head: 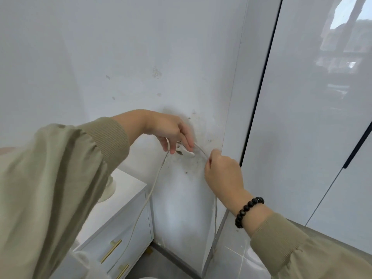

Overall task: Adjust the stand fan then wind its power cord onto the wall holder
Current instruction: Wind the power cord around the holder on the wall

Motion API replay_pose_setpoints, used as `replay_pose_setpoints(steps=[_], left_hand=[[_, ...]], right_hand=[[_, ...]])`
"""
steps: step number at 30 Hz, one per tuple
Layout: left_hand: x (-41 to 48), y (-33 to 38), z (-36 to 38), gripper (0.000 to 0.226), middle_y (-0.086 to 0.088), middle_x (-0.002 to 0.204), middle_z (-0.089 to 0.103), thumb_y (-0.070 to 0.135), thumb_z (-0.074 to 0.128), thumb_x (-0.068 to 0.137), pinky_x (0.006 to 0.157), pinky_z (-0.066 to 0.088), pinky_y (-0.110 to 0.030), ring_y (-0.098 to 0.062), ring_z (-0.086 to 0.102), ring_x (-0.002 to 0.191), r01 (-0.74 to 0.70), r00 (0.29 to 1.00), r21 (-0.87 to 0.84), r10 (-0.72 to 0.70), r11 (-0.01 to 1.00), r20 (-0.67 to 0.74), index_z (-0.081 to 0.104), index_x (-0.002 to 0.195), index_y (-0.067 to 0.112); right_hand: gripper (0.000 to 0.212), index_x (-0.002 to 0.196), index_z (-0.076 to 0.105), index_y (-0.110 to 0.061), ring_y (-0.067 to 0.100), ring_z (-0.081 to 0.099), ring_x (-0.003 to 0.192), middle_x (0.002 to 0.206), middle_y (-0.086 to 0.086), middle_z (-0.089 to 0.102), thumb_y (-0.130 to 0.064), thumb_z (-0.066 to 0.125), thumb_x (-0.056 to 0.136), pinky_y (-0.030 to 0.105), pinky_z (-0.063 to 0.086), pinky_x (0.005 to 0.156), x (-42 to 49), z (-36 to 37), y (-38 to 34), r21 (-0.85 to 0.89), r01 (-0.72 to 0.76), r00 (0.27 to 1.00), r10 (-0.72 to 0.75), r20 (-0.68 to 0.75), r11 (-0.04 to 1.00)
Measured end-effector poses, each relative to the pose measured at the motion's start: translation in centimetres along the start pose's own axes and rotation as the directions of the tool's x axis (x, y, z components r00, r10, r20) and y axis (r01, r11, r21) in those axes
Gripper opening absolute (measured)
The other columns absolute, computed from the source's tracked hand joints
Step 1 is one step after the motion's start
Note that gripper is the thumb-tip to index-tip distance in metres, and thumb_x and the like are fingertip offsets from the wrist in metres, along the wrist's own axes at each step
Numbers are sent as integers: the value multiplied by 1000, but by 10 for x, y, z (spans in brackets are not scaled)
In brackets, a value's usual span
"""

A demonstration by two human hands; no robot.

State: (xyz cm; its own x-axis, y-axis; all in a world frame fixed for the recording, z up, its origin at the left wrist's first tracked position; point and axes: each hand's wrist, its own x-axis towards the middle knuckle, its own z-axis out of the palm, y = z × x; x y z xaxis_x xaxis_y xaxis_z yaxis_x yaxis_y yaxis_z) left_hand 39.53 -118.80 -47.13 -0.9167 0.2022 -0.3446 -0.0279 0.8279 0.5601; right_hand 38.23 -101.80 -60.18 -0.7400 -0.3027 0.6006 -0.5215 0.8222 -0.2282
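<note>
Power cord (159, 174), thin and white, runs at frame centre from the wall holder (186, 151) down past a white cabinet (128, 224). Left hand (171, 129) pinches the cord against the holder; right hand (223, 172) (beaded bracelet (248, 211) on its wrist) grips a loop of it just right of the holder.

A thin white power cord (156, 178) was draped over a small white wall holder (186, 151), both ends hanging down.
</note>
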Motion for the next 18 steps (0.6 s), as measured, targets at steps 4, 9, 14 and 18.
replay_pose_setpoints(steps=[4, 9, 14, 18], left_hand=[[-1, -23, -18, 39, -4, 109, 71, -10, 35, 87, 69, 55, -28, -21, 68, 82, -8, 1000, -192, 10, 981, 8, 67, 100, 7], [-4, -79, -38, 26, -13, 94, 72, -4, 42, 88, 61, 53, -25, -19, 64, 70, 148, 962, -231, -194, 962, -191, 65, 85, 6], [5, -117, -20, 26, -7, 107, 71, 1, 49, 91, 70, 54, -29, -19, 66, 80, 328, 942, -104, -334, 939, -45, 66, 106, 12], [17, -118, 4, 41, 0, 110, 62, 0, 45, 92, 76, 54, -29, -15, 63, 86, 342, 940, -61, -340, 938, 28, 56, 123, 24]], right_hand=[[22, 70, 32, -11, 11, 20, 44, 53, -2, 26, -7, 41, 89, 26, 10, 43, -1, 13, -4, -71, -32, 986, 43, 161, 997], [35, 60, 26, -14, 13, 30, 50, 59, -3, 27, -2, 41, 89, 22, 14, 42, 3, 29, -22, -9, -80, 970, 80, 229, 997], [36, 50, 36, -9, 15, 34, 44, 52, 5, 41, -6, 48, 84, 22, 26, 43, 13, 60, -32, 396, -398, 903, 277, 329, 828], [20, 66, 56, -3, 18, 31, 45, 54, 11, 40, -5, 52, 85, 22, 24, 43, 22, 58, -46, 699, -687, 707, 410, 577, 200]])
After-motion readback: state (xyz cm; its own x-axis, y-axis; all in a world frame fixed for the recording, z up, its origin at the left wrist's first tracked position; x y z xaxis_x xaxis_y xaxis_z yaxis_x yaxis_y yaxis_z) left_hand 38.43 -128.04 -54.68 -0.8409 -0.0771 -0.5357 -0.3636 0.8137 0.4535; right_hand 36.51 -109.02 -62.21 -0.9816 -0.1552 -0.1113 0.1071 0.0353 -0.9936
